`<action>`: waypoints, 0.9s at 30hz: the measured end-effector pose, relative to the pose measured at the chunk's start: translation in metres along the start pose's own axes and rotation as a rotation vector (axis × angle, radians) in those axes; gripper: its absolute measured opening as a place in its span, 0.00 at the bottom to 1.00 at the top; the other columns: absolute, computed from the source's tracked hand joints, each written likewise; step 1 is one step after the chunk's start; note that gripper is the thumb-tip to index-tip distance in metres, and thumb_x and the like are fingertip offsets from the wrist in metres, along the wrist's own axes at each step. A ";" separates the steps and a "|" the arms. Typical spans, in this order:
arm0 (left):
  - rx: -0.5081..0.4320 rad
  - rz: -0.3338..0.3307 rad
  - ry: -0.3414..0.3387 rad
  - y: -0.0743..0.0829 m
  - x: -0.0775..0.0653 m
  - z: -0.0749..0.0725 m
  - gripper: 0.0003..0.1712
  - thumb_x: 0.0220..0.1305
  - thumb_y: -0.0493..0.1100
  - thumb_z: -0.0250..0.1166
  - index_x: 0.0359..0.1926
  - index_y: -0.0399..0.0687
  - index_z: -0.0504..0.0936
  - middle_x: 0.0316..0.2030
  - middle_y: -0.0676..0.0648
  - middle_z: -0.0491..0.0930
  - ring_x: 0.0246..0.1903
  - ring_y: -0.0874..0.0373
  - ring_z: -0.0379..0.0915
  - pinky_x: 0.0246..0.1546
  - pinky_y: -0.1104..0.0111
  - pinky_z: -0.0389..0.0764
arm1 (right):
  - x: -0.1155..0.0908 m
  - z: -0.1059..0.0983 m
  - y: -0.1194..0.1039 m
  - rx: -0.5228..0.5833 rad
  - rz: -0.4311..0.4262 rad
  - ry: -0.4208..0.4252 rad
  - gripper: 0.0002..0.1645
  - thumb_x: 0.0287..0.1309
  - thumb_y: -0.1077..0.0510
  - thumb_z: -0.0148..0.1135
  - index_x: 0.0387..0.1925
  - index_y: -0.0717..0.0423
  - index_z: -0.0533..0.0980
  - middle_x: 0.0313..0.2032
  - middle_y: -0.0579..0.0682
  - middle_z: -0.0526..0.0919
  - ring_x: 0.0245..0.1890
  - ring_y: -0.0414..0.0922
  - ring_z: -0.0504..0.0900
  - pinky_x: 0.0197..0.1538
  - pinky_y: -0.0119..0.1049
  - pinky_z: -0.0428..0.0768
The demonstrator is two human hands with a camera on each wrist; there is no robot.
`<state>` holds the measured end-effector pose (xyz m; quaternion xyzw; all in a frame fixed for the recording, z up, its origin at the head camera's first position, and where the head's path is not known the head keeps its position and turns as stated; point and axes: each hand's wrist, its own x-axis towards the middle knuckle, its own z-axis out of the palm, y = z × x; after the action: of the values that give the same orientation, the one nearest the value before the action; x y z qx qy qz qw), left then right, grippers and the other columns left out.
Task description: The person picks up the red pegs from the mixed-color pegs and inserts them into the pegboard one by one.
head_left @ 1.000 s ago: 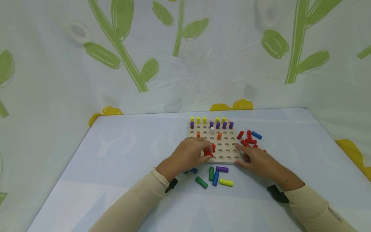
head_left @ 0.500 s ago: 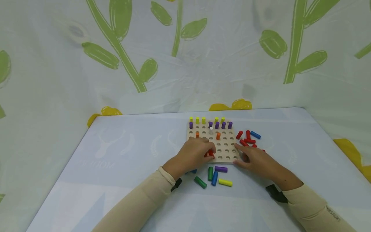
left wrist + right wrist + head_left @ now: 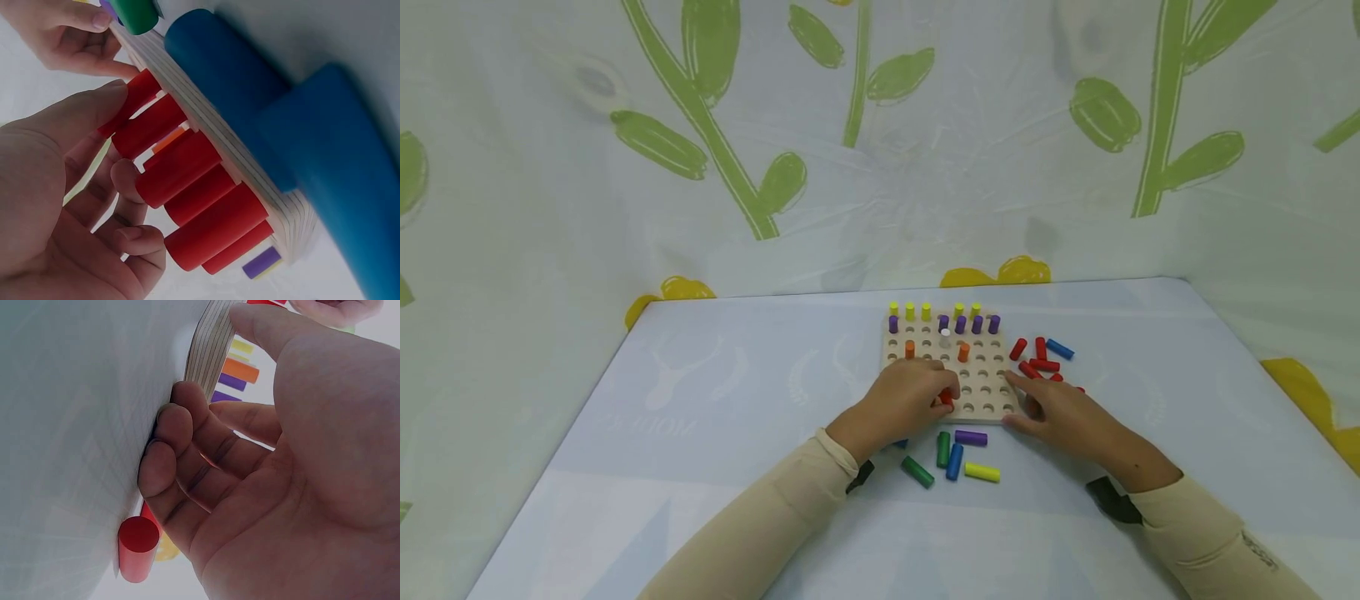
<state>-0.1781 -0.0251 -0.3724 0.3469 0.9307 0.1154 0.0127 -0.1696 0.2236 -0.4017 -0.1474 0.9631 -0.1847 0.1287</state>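
A wooden pegboard [image 3: 979,382] lies on the table, with pegs standing in its far rows. My left hand [image 3: 906,400] is over the board's near left part. Its thumb and fingers pinch a red peg [image 3: 132,100] at the end of a row of upright red pegs [image 3: 181,169]; the head view mostly hides that row behind the hand. At the board's near right corner, my right hand [image 3: 1063,417] holds the edge between thumb and index finger. The thumb [image 3: 256,322] presses the board's layered side [image 3: 212,347], while the other fingers curl against the table.
Loose red pegs [image 3: 1043,365] and a blue peg [image 3: 1060,348] lie right of the board. In front are green [image 3: 917,472], blue [image 3: 954,462], purple [image 3: 972,437] and yellow pegs [image 3: 982,472]. Yellow, purple, orange [image 3: 963,352] and white pegs [image 3: 945,337] stand in the board.
My left hand has shifted slightly right along the near row, and the red peg in its fingers has gone from tilted to nearly upright. The right hand has stayed at the board's corner.
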 end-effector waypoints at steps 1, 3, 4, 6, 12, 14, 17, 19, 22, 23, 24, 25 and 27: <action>-0.002 -0.001 -0.003 0.000 0.000 0.000 0.09 0.64 0.49 0.70 0.44 0.56 0.86 0.36 0.57 0.84 0.34 0.65 0.75 0.40 0.75 0.77 | 0.000 0.000 0.000 0.002 -0.002 0.000 0.48 0.56 0.40 0.71 0.72 0.57 0.65 0.25 0.46 0.70 0.30 0.41 0.69 0.26 0.29 0.68; -0.003 -0.002 -0.005 0.000 0.001 0.001 0.09 0.64 0.49 0.70 0.44 0.56 0.86 0.37 0.58 0.84 0.34 0.65 0.75 0.41 0.75 0.77 | 0.000 0.000 0.000 0.001 -0.005 0.001 0.48 0.57 0.40 0.70 0.72 0.57 0.65 0.25 0.46 0.70 0.30 0.41 0.69 0.26 0.29 0.67; -0.002 -0.001 -0.006 0.000 0.001 0.001 0.09 0.64 0.49 0.70 0.44 0.57 0.86 0.37 0.58 0.84 0.34 0.65 0.75 0.41 0.75 0.77 | 0.000 0.000 0.000 0.001 -0.007 0.002 0.48 0.57 0.40 0.70 0.72 0.57 0.65 0.25 0.46 0.70 0.30 0.41 0.69 0.26 0.29 0.67; -0.001 -0.001 -0.007 0.000 0.002 0.002 0.09 0.64 0.49 0.70 0.45 0.56 0.86 0.37 0.58 0.84 0.34 0.65 0.74 0.41 0.75 0.77 | 0.001 0.000 0.000 -0.001 -0.012 0.003 0.48 0.57 0.40 0.70 0.72 0.57 0.65 0.25 0.46 0.70 0.30 0.41 0.69 0.26 0.29 0.67; 0.026 -0.003 -0.022 0.000 0.004 0.005 0.10 0.64 0.50 0.70 0.45 0.56 0.85 0.36 0.58 0.84 0.32 0.65 0.73 0.39 0.75 0.76 | -0.001 0.000 0.000 -0.001 -0.012 0.004 0.47 0.57 0.41 0.70 0.72 0.58 0.66 0.25 0.46 0.70 0.29 0.41 0.69 0.26 0.29 0.67; 0.039 -0.006 -0.030 0.001 0.005 0.005 0.10 0.64 0.50 0.70 0.45 0.56 0.85 0.36 0.58 0.84 0.32 0.65 0.73 0.38 0.75 0.76 | -0.001 0.000 -0.001 -0.005 -0.010 0.003 0.47 0.57 0.41 0.70 0.72 0.58 0.66 0.25 0.46 0.70 0.29 0.41 0.69 0.26 0.29 0.67; 0.047 -0.012 -0.035 0.002 0.004 0.005 0.12 0.64 0.50 0.70 0.47 0.56 0.85 0.37 0.57 0.84 0.32 0.65 0.73 0.39 0.74 0.76 | -0.001 0.000 -0.001 -0.008 -0.008 0.002 0.47 0.57 0.40 0.70 0.72 0.58 0.66 0.25 0.46 0.70 0.29 0.41 0.69 0.26 0.30 0.67; 0.041 -0.019 -0.027 0.002 0.002 0.004 0.12 0.64 0.50 0.70 0.48 0.57 0.84 0.38 0.57 0.84 0.32 0.65 0.73 0.38 0.75 0.76 | 0.000 0.000 -0.002 -0.009 -0.006 0.001 0.47 0.57 0.40 0.70 0.72 0.57 0.66 0.25 0.46 0.70 0.29 0.41 0.69 0.26 0.30 0.67; 0.017 -0.022 0.014 -0.001 -0.005 0.001 0.15 0.64 0.51 0.70 0.50 0.58 0.84 0.39 0.55 0.82 0.31 0.64 0.72 0.34 0.75 0.75 | 0.000 0.000 -0.003 -0.011 -0.006 -0.001 0.47 0.57 0.40 0.70 0.72 0.57 0.66 0.25 0.46 0.70 0.29 0.41 0.69 0.26 0.30 0.67; 0.009 -0.023 0.031 -0.002 -0.007 -0.001 0.15 0.63 0.52 0.71 0.50 0.58 0.84 0.39 0.55 0.82 0.31 0.64 0.71 0.33 0.75 0.74 | 0.000 0.000 -0.003 -0.011 -0.004 -0.001 0.47 0.57 0.41 0.70 0.72 0.57 0.65 0.25 0.46 0.70 0.29 0.41 0.69 0.26 0.30 0.67; 0.001 -0.024 0.053 -0.003 -0.010 -0.003 0.16 0.63 0.52 0.71 0.50 0.57 0.84 0.39 0.54 0.82 0.31 0.63 0.71 0.33 0.74 0.75 | 0.000 0.000 -0.003 -0.012 -0.003 -0.001 0.47 0.57 0.41 0.70 0.72 0.57 0.65 0.25 0.46 0.70 0.29 0.41 0.69 0.26 0.30 0.67; -0.008 -0.024 0.074 -0.004 -0.012 -0.005 0.16 0.62 0.52 0.71 0.50 0.57 0.84 0.40 0.53 0.82 0.32 0.63 0.72 0.34 0.73 0.76 | -0.001 0.000 -0.003 -0.012 0.000 -0.001 0.47 0.57 0.41 0.70 0.72 0.58 0.65 0.25 0.46 0.70 0.29 0.41 0.69 0.26 0.30 0.67; -0.019 -0.036 0.103 -0.006 -0.016 -0.008 0.18 0.62 0.53 0.71 0.51 0.57 0.84 0.42 0.52 0.82 0.35 0.62 0.73 0.39 0.70 0.78 | -0.001 0.000 -0.003 -0.011 0.007 -0.002 0.48 0.57 0.42 0.70 0.72 0.58 0.65 0.25 0.47 0.70 0.30 0.41 0.69 0.26 0.30 0.67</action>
<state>-0.1704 -0.0416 -0.3666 0.3235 0.9351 0.1419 -0.0300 -0.1680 0.2211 -0.4003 -0.1450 0.9645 -0.1788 0.1294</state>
